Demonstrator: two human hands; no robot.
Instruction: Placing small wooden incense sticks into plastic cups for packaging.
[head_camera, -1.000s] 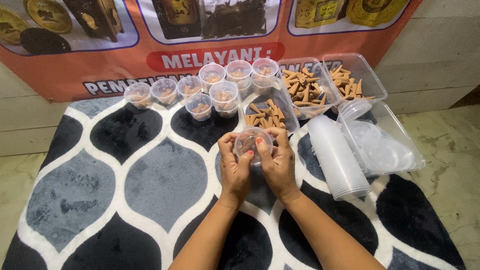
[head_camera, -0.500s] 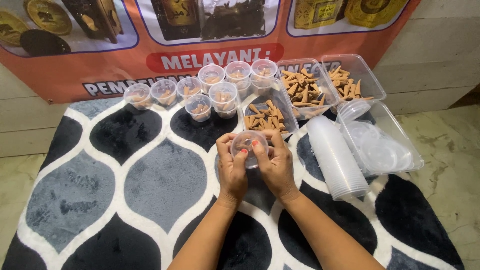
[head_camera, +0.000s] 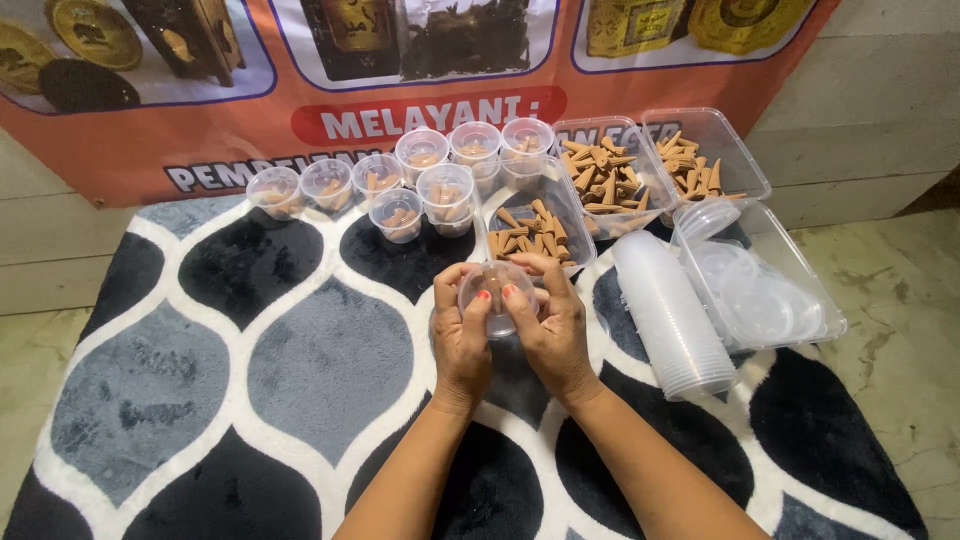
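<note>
Both hands meet over the rug's middle around a small clear plastic cup (head_camera: 497, 290) with a lid on top. My left hand (head_camera: 460, 335) grips its left side, thumb pressed on the lid. My right hand (head_camera: 555, 325) grips the right side, thumb on the lid too. Just beyond the cup lies a clear tray (head_camera: 535, 232) of brown cone-shaped pieces. What the cup holds is hidden by my fingers.
Several filled, lidded cups (head_camera: 400, 185) stand in rows at the back left. Two more clear trays of cones (head_camera: 610, 175) (head_camera: 700, 160) sit at the back right. A lying stack of empty cups (head_camera: 675, 315) and a box of lids (head_camera: 765, 290) are to the right.
Both hands have stayed in place around the cup; the thumbs have shifted slightly on the lid. Nothing else has moved.
</note>
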